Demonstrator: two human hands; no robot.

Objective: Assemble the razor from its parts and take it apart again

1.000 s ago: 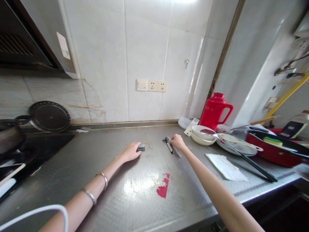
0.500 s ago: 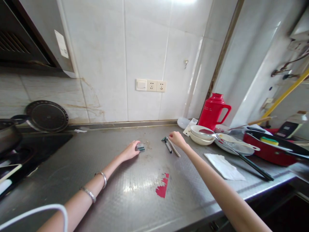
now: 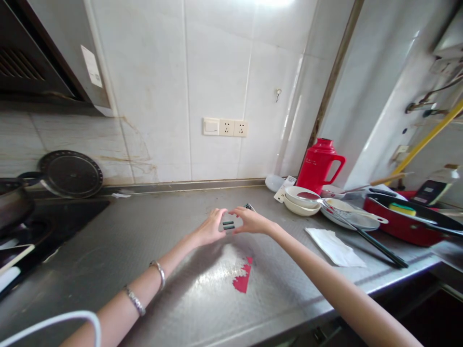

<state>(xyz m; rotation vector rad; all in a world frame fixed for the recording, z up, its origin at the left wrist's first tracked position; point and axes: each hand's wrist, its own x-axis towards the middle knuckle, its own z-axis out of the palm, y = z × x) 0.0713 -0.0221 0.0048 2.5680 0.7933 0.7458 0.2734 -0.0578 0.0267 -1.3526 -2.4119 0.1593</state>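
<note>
Fingertips of the left hand and right hand pinch the small dark pieces by their ends, they look light, stiff and easy to fumble.

no legible text anywhere, white sticker on the range hood too blurred to read, print on white packet by red flask too small
</note>
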